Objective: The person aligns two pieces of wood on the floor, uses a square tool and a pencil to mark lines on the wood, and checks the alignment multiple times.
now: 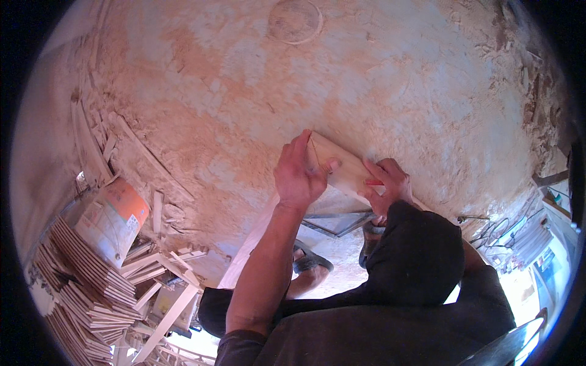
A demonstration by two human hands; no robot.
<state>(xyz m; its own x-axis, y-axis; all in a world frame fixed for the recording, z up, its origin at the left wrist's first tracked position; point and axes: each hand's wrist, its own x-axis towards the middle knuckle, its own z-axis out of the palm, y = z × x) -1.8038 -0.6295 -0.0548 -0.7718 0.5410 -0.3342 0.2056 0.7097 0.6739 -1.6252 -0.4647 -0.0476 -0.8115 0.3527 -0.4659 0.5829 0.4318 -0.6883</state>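
Note:
A pale wooden board (pixel 334 157) runs slantwise in front of me, its far end up and to the left. My left hand (pixel 301 175) grips that end, fingers over the left edge and thumb on the face. A thin dark line crosses the board beside these fingers. My right hand (pixel 390 183) is closed around a red pencil (pixel 373 182), whose pale tip points left over the board. Its fingers also rest against the board. Part of the board's near end is hidden by my dark sleeve.
Sawdust covers the floor (pixel 213 79). At left stand an orange-and-white bucket (pixel 116 213), stacked wooden strips (pixel 91 274) and loose offcuts (pixel 159 268). Below the board are a dark angular frame (pixel 336 228) and my sandalled foot (pixel 310 262). Cables (pixel 497 232) lie at right.

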